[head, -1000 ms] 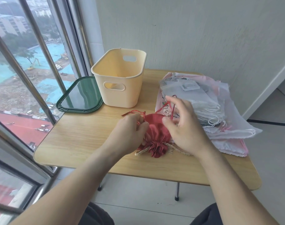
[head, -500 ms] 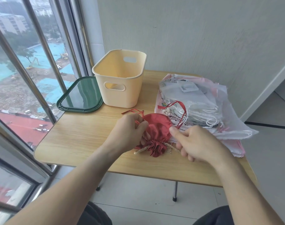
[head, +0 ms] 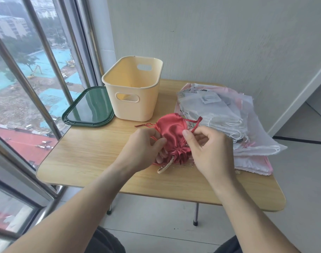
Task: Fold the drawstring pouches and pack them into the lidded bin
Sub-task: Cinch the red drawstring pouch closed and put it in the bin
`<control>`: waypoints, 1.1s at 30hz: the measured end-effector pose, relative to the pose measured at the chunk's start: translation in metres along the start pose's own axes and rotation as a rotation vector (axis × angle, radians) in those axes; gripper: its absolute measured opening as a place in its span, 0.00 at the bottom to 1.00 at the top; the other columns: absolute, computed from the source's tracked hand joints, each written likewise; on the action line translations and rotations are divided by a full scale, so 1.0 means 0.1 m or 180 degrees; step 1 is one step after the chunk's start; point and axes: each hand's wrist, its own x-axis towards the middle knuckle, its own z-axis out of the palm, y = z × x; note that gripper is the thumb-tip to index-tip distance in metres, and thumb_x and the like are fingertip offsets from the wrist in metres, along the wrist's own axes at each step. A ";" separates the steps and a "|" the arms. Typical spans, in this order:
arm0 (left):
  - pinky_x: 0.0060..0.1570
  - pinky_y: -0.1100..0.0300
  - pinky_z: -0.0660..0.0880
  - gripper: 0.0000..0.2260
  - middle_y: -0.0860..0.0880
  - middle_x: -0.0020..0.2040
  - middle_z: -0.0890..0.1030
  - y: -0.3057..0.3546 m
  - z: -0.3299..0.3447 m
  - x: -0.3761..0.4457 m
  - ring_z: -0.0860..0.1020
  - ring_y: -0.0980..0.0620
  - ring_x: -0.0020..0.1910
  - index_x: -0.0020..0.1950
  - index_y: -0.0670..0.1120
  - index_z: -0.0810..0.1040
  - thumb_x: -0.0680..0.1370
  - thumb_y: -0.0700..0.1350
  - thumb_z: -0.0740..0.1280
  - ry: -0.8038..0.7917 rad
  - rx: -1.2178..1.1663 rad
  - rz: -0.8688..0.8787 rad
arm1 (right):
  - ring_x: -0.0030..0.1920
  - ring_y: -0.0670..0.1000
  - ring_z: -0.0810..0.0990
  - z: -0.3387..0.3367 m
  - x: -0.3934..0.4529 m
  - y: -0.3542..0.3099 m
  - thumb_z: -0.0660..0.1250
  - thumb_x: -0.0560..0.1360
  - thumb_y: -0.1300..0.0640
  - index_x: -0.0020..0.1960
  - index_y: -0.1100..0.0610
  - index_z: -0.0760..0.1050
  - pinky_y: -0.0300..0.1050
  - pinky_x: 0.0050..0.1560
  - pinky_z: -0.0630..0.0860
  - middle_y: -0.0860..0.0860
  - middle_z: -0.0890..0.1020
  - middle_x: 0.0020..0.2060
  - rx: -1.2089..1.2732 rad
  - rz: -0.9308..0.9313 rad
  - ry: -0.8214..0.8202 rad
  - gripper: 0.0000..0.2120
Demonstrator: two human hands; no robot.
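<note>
A red satin drawstring pouch (head: 171, 130) lies on the wooden table (head: 93, 154), its gathered mouth towards me. My left hand (head: 141, 148) grips the pouch's left side near the mouth. My right hand (head: 209, 148) pinches the red drawstring at the pouch's right side. A beige twisted cord (head: 165, 166) sticks out below the mouth. The cream bin (head: 132, 88) stands open behind the pouch, and its dark green lid (head: 88, 107) lies flat to its left. A stack of white and pink pouches (head: 220, 114) sits at the right.
Window bars (head: 46, 52) run along the left side of the table, and a pale wall (head: 210, 33) is behind it. The table's near edge (head: 174, 196) is just in front of my forearms, with tiled floor (head: 302, 179) to the right.
My right hand came back up to the pouch's right side with the red drawstring. The string loop that arched over the stack is now pulled in close. My left hand kept its grip.
</note>
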 end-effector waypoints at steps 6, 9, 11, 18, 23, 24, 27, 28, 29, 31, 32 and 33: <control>0.30 0.60 0.76 0.09 0.47 0.31 0.84 0.00 0.01 0.00 0.83 0.50 0.29 0.43 0.39 0.77 0.81 0.42 0.66 0.0004 0.0060 0.0023 | 0.39 0.51 0.82 0.09 -0.03 -0.07 0.74 0.76 0.59 0.49 0.61 0.85 0.45 0.42 0.78 0.50 0.84 0.41 0.0796 -0.0720 0.0243 0.05; 0.35 0.55 0.79 0.10 0.51 0.28 0.82 0.00 0.00 0.00 0.81 0.53 0.27 0.41 0.42 0.77 0.81 0.45 0.67 0.0231 0.0190 0.0116 | 0.43 0.50 0.84 0.13 -0.03 -0.07 0.74 0.76 0.62 0.50 0.63 0.86 0.48 0.45 0.80 0.51 0.86 0.43 0.0852 -0.1071 -0.0032 0.05; 0.36 0.52 0.81 0.10 0.53 0.30 0.83 0.00 -0.03 0.00 0.82 0.53 0.28 0.41 0.43 0.78 0.81 0.45 0.67 0.0391 -0.0010 0.0145 | 0.40 0.49 0.85 0.13 -0.03 -0.07 0.74 0.76 0.62 0.52 0.62 0.86 0.47 0.42 0.81 0.50 0.87 0.42 0.0888 -0.1013 -0.0113 0.06; 0.47 0.51 0.81 0.09 0.51 0.45 0.86 0.02 -0.01 0.01 0.84 0.53 0.46 0.48 0.42 0.72 0.84 0.46 0.60 0.0309 -0.0390 0.0718 | 0.31 0.48 0.82 0.08 -0.02 -0.06 0.69 0.80 0.55 0.42 0.54 0.83 0.41 0.30 0.74 0.51 0.87 0.35 0.1669 0.1261 -0.0767 0.10; 0.30 0.68 0.65 0.12 0.53 0.30 0.72 -0.01 0.06 0.01 0.69 0.58 0.28 0.41 0.50 0.65 0.83 0.46 0.61 -0.0373 0.0817 0.0650 | 0.35 0.50 0.79 0.15 0.01 -0.05 0.66 0.82 0.55 0.41 0.57 0.82 0.49 0.43 0.77 0.52 0.84 0.33 0.2359 0.1815 -0.0100 0.13; 0.30 0.67 0.64 0.13 0.53 0.29 0.71 -0.01 0.06 0.02 0.67 0.57 0.26 0.40 0.51 0.64 0.83 0.45 0.61 -0.0409 0.0811 0.0655 | 0.34 0.50 0.79 0.15 0.02 -0.05 0.65 0.82 0.55 0.41 0.57 0.82 0.48 0.43 0.77 0.52 0.82 0.31 0.2408 0.1711 0.0031 0.14; 0.28 0.67 0.62 0.11 0.53 0.27 0.72 -0.01 0.06 0.02 0.66 0.57 0.24 0.40 0.48 0.68 0.82 0.45 0.63 -0.0407 0.0569 0.0707 | 0.26 0.47 0.70 0.14 0.01 0.02 0.64 0.83 0.53 0.40 0.59 0.81 0.40 0.31 0.68 0.48 0.73 0.23 0.1749 0.1266 -0.0481 0.17; 0.28 0.67 0.63 0.11 0.52 0.28 0.74 -0.01 0.07 0.02 0.67 0.57 0.25 0.41 0.46 0.70 0.82 0.45 0.65 -0.0322 0.0500 0.0786 | 0.26 0.45 0.67 0.14 -0.01 0.04 0.64 0.82 0.53 0.38 0.60 0.80 0.41 0.31 0.65 0.46 0.70 0.22 0.1308 0.1119 -0.0856 0.18; 0.30 0.66 0.66 0.10 0.51 0.30 0.77 -0.01 0.07 0.02 0.70 0.56 0.27 0.41 0.45 0.73 0.81 0.46 0.67 -0.0190 0.0476 0.0904 | 0.27 0.46 0.65 0.15 -0.02 0.07 0.65 0.82 0.52 0.36 0.61 0.78 0.43 0.32 0.62 0.46 0.69 0.23 0.0934 0.1025 -0.1170 0.19; 0.34 0.69 0.68 0.08 0.53 0.34 0.80 0.00 0.08 0.00 0.76 0.57 0.33 0.40 0.46 0.79 0.78 0.46 0.70 0.0154 0.0468 0.1112 | 0.29 0.47 0.65 0.14 -0.03 0.07 0.65 0.81 0.53 0.32 0.57 0.76 0.46 0.33 0.62 0.47 0.69 0.25 0.0677 0.1053 -0.1547 0.20; 0.36 0.72 0.68 0.08 0.53 0.36 0.80 0.01 0.08 0.00 0.76 0.57 0.35 0.39 0.46 0.80 0.77 0.46 0.71 0.0312 0.0441 0.1185 | 0.28 0.46 0.65 0.12 -0.02 0.04 0.64 0.81 0.54 0.30 0.54 0.76 0.45 0.33 0.62 0.44 0.69 0.24 0.0682 0.1093 -0.1689 0.21; 0.38 0.73 0.68 0.07 0.53 0.38 0.79 0.02 0.07 -0.01 0.76 0.58 0.37 0.39 0.47 0.81 0.77 0.46 0.73 0.0443 0.0402 0.1249 | 0.27 0.44 0.66 0.10 0.00 0.01 0.63 0.82 0.55 0.28 0.49 0.77 0.43 0.32 0.62 0.42 0.69 0.23 0.0672 0.1110 -0.1870 0.23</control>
